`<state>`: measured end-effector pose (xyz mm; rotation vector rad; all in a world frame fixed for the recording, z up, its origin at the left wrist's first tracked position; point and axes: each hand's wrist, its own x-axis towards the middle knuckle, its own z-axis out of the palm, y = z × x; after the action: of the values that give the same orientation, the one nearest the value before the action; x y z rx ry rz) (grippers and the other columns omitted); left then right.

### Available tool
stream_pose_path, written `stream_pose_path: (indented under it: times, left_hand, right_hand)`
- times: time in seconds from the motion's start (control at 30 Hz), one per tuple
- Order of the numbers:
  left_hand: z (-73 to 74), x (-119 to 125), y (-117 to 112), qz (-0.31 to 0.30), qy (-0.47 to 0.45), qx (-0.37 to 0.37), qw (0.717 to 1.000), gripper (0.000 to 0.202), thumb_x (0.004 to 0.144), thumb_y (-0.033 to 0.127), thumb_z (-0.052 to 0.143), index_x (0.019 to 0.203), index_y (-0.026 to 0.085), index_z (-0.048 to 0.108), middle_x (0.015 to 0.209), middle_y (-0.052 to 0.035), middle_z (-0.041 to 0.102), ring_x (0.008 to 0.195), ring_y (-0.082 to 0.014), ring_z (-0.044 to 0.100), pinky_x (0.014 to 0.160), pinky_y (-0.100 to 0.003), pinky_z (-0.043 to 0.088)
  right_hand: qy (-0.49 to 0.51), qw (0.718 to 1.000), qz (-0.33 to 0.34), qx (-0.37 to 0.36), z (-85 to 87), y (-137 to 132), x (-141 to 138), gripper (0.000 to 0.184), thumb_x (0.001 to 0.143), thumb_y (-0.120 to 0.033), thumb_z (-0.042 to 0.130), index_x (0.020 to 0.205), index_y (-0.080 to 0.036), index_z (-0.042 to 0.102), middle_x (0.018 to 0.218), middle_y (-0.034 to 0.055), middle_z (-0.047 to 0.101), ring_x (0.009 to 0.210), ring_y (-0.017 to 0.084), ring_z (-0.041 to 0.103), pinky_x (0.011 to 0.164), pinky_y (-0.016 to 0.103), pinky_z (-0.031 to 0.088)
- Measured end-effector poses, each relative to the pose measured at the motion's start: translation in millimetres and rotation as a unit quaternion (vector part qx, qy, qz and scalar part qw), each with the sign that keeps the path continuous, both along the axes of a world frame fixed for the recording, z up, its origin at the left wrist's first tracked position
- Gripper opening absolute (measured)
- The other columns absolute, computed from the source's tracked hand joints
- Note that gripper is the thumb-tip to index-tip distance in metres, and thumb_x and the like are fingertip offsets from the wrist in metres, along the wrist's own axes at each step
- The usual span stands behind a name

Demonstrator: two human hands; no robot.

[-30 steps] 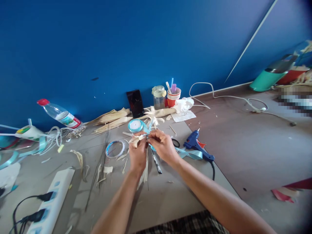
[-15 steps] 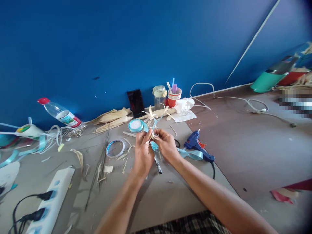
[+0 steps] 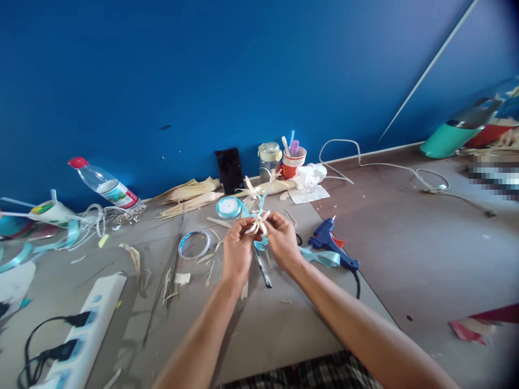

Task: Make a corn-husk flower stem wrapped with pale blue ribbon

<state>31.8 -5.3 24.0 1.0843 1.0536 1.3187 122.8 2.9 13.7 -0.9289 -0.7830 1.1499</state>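
Both the left hand (image 3: 236,254) and right hand (image 3: 284,244) pinch a small cream husk flower (image 3: 257,223), its thin petals splayed and bound with pale blue ribbon (image 3: 260,244).

Glossy satin ribbon (image 3: 324,257), matt dry husk strips (image 3: 190,197), plastic glue gun (image 3: 330,246).

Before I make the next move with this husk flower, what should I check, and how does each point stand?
1. Grip of the left hand on the husk flower: fingertips pinch it, ok.
2. Grip of the right hand: pinches the same flower from the other side, ok.
3. Knot of the blue ribbon at the flower: hidden between the fingers, cannot tell.
4. Position of the glue gun: lies on the table, right of the right hand and apart from it, ok.
5. Position of the ribbon spool: lies flat behind the hands, untouched, ok.
6. Heat of the glue gun: cannot tell.
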Motion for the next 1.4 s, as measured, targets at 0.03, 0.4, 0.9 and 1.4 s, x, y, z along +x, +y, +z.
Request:
stream_pose_path:
  times: [0.03, 0.4, 0.9, 1.4]
  left_hand:
    - [-0.4, 0.4, 0.6, -0.013, -0.033, -0.021, 0.999, 0.014, 0.07, 0.021, 0.064, 0.083, 0.017, 0.064, 0.072, 0.0016, 0.061, 0.061, -0.009, 0.054, 0.062, -0.022, 0.044]
    - [0.3, -19.9, 17.0, -0.11, -0.062, -0.069, 0.99, 0.025, 0.064, 0.018, 0.07, 0.089, 0.016, 0.068, 0.076, -0.0008, 0.064, 0.07, -0.0112, 0.057, 0.07, -0.024, 0.044]
    - [-3.3, -29.2, 23.9, -0.204, -0.199, -0.119, 0.951, 0.018, 0.063, 0.023, 0.075, 0.073, 0.014, 0.063, 0.077, -0.0019, 0.06, 0.063, -0.0129, 0.057, 0.055, -0.027, 0.046]
    - [2.5, -35.0, 23.6, -0.148, -0.063, -0.157, 0.974, 0.028, 0.066, 0.032, 0.072, 0.081, 0.016, 0.053, 0.068, -0.0003, 0.061, 0.066, -0.0164, 0.064, 0.068, -0.036, 0.053]
  right_hand:
    - [-0.01, 1.0, 0.008, -0.007, -0.4, 0.2, 1.2, 0.017, 0.066, -0.029, 0.065, 0.068, -0.018, 0.053, 0.057, -0.0049, 0.052, 0.047, 0.008, 0.045, 0.047, 0.022, 0.037]
    - [-0.132, 0.989, 0.056, -0.046, 13.9, -3.0, 14.7, 0.015, 0.065, -0.027, 0.064, 0.067, -0.017, 0.053, 0.049, -0.0051, 0.05, 0.046, 0.008, 0.043, 0.046, 0.022, 0.032]
    - [0.027, 0.969, 0.235, -0.069, 17.4, -7.7, 11.1, 0.026, 0.054, -0.03, 0.074, 0.061, -0.016, 0.054, 0.053, -0.0055, 0.049, 0.044, 0.005, 0.038, 0.046, 0.022, 0.029]
    - [-0.151, 0.978, 0.126, -0.068, 9.7, -2.8, 13.3, 0.018, 0.063, -0.032, 0.065, 0.063, -0.017, 0.057, 0.062, -0.0029, 0.05, 0.06, 0.011, 0.042, 0.059, 0.025, 0.031]
